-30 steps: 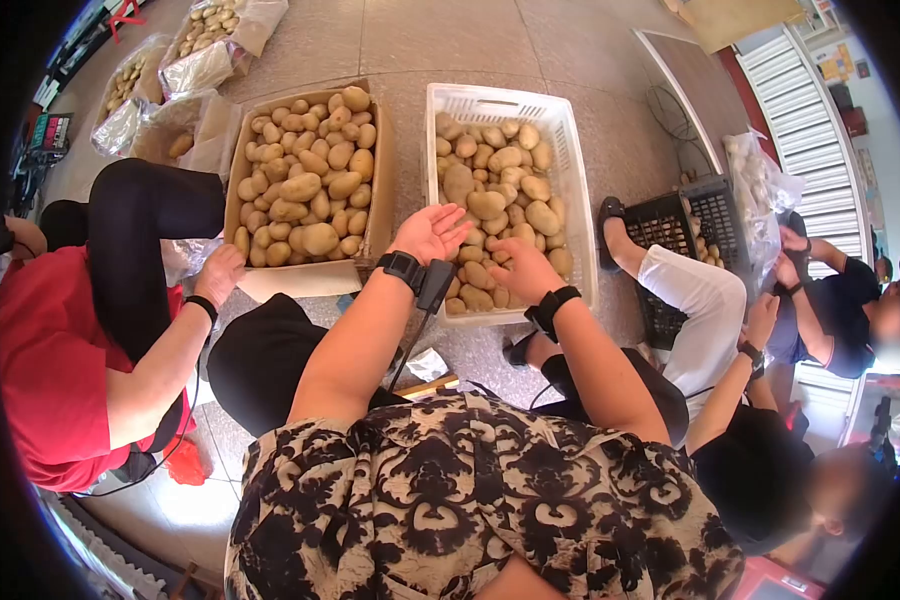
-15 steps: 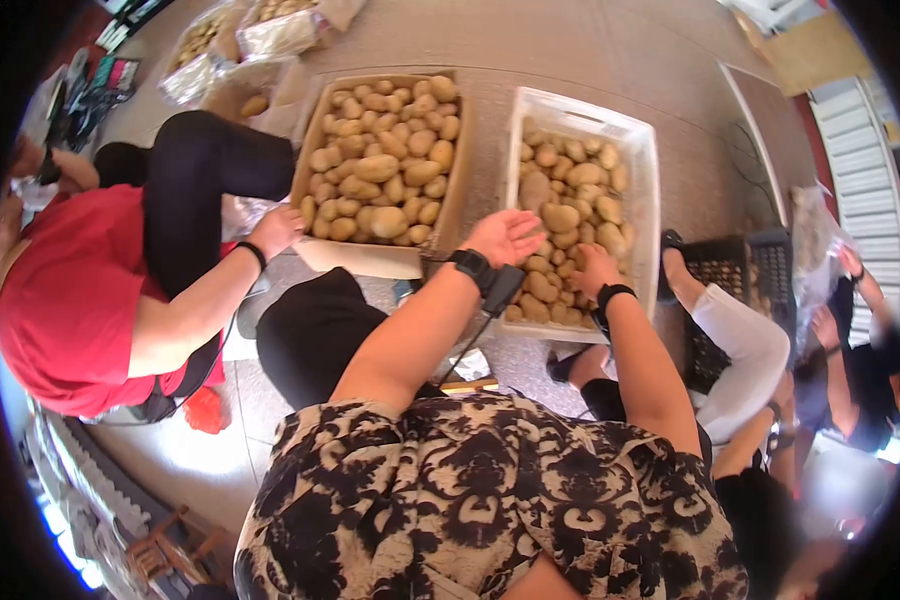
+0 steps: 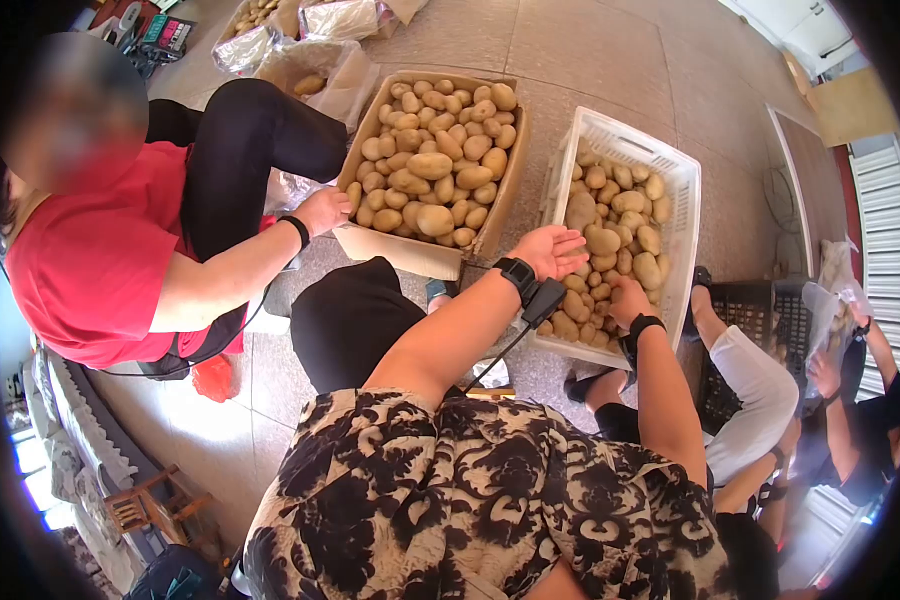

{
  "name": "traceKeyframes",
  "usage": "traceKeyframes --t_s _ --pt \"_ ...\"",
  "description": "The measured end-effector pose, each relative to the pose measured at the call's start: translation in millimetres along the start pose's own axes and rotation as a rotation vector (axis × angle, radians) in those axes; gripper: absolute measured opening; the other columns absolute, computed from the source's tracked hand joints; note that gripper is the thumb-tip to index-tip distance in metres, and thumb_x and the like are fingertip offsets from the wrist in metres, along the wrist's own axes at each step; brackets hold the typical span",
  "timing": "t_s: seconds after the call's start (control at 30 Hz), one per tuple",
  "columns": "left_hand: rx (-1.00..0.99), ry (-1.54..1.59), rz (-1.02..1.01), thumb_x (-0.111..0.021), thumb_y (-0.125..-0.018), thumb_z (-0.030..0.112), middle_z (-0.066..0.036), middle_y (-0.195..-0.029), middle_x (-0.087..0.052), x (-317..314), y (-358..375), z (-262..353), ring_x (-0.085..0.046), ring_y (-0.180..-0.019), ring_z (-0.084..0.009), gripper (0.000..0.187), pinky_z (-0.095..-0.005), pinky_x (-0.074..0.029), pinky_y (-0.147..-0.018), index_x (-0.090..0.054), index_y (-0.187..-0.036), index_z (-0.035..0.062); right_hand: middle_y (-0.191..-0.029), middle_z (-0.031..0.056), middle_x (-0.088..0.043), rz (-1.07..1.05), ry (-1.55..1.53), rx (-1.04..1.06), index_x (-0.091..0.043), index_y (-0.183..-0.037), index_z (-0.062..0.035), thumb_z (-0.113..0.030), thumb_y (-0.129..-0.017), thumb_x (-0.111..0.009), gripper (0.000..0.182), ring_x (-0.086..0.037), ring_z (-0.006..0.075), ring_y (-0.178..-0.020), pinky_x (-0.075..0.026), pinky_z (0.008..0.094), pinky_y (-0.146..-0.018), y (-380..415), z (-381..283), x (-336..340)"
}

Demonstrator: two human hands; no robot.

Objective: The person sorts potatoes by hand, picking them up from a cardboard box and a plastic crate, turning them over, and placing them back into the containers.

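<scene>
a heap of potatoes (image 3: 625, 215) lies inside the white crate (image 3: 683, 230). the left hand (image 3: 552, 252) hovers at the white crate's left edge, palm up, fingers stretched wide, nothing on it. the right hand (image 3: 628, 302) is down over the near part of the white crate, fingers bent among the potatoes; i can't tell whether it grips one. left of the white crate stands a heaped cardboard box (image 3: 400, 252); right of it, a black crate (image 3: 748, 298).
</scene>
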State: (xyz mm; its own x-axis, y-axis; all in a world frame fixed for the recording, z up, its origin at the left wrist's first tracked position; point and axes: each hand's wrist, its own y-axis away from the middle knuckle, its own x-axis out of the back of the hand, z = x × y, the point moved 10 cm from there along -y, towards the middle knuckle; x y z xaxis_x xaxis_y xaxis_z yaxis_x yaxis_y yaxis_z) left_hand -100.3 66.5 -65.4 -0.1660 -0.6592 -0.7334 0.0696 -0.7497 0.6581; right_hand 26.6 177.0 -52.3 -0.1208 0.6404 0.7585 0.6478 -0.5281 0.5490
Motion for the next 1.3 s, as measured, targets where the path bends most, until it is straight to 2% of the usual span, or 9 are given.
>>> traceKeyframes --t_s 0.1,0.17,0.4,0.43,0.47,0.6,0.73,0.97,1.3 --pt "0.007 0.024 -0.011 -0.037 -0.094 0.022 -0.013 -0.131 -0.042 0 -2 -1 -0.046 -0.113 -0.036 0.035 -0.0385 -0.047 -0.086 -0.043 -0.12 -0.001 -0.108 0.0191 -0.052 0.046 -0.122 0.023 -0.053 -0.108 -0.0048 -0.003 -0.064 -0.066 0.046 -0.049 0.0324 -0.105 -0.04 0.0342 -0.089 7 -14 15" --pt "0.011 0.034 -0.014 -0.037 -0.094 0.022 -0.013 -0.131 -0.042 0 -1 -1 -0.046 -0.113 -0.036 0.035 -0.0387 -0.046 -0.086 -0.043 -0.12 -0.0009 -0.11 0.0191 -0.053 -0.04 -0.538 0.01 -0.052 -0.111 -0.0049 -0.006 -0.067 -0.063 0.045 -0.051 0.0324 -0.103 -0.041 0.0332 -0.088 9 -26 12" --pt "0.03 -0.058 -0.021 -0.04 -0.093 0.03 -0.011 -0.125 -0.048 2 -2 -2 -0.049 -0.109 -0.0325 0.037 -0.0386 -0.046 -0.085 -0.047 -0.118 0.0027 -0.107 0.0154 -0.056 0.228 -0.432 0.285 -0.051 -0.114 -0.0044 -0.01 -0.073 -0.06 0.043 -0.055 0.0265 -0.097 -0.045 0.0312 -0.081 28 -96 52" --pt "0.025 -0.059 -0.021 -0.04 -0.093 0.03 -0.011 -0.125 -0.048 1 0 -1 -0.049 -0.109 -0.0325 0.037 -0.0386 -0.046 -0.085 -0.047 -0.118 0.0027 -0.102 0.0104 -0.056 0.249 -0.457 0.359 -0.049 -0.116 -0.0039 -0.009 -0.075 -0.06 0.043 -0.054 0.0172 -0.082 -0.045 0.027 -0.069 34 -109 57" --pt "0.049 -0.083 -0.036 -0.041 -0.092 0.032 -0.01 -0.12 -0.052 -1 3 -2 -0.052 -0.104 -0.0304 0.037 -0.0371 -0.048 -0.081 -0.049 -0.116 0.0047 -0.097 0.0053 -0.056 0.269 -0.481 0.434 -0.047 -0.118 -0.0034 -0.009 -0.077 -0.06 0.043 -0.054 0.0079 -0.066 -0.045 0.0227 -0.058 41 -122 63" --pt "0.113 -0.036 -0.259 -0.045 -0.09 0.037 -0.005 -0.099 -0.06 -17 11 -1 -0.058 -0.085 -0.0232 0.034 -0.029 -0.05 -0.061 -0.055 -0.106 0.0089 -0.1 0.0049 -0.055 0.204 -0.598 0.464 -0.048 -0.118 -0.0033 -0.009 -0.077 -0.06 0.043 -0.053 0.0075 -0.065 -0.044 0.0227 -0.056 59 -145 72" --pt "0.116 -0.019 -0.246 -0.048 -0.089 0.04 -0.005 -0.088 -0.059 -12 12 15 -0.057 -0.071 -0.019 0.034 -0.0223 -0.047 -0.048 -0.056 -0.098 0.0082 -0.103 0.0092 -0.055 0.235 -0.496 0.396 -0.049 -0.116 -0.0032 -0.011 -0.077 -0.061 0.042 -0.055 0.0121 -0.069 -0.045 0.0251 -0.062 65 -133 71" --pt "-0.109 -0.086 -0.029 -0.05 -0.086 0.049 -0.006 -0.082 -0.055 6 41 115 -0.054 -0.065 -0.0165 0.045 -0.0191 -0.044 -0.043 -0.054 -0.096 0.0055 -0.104 0.0141 -0.056 0.237 -0.424 0.328 -0.052 -0.114 -0.0031 -0.017 -0.076 -0.063 0.041 -0.058 0.0188 -0.075 -0.047 0.0309 -0.071 71 -92 50" --pt "-0.454 -0.2 0.492 -0.051 -0.086 0.045 -0.015 -0.097 -0.05 176 94 275 -0.056 -0.073 -0.0278 0.047 -0.0325 -0.051 -0.048 -0.042 -0.113 0.0079 -0.1 0.0146 -0.057 0.194 -0.48 0.201 -0.054 -0.111 -0.0035 -0.018 -0.074 -0.065 0.041 -0.057 0.0196 -0.075 -0.047 0.0296 -0.071 75 -45 17"
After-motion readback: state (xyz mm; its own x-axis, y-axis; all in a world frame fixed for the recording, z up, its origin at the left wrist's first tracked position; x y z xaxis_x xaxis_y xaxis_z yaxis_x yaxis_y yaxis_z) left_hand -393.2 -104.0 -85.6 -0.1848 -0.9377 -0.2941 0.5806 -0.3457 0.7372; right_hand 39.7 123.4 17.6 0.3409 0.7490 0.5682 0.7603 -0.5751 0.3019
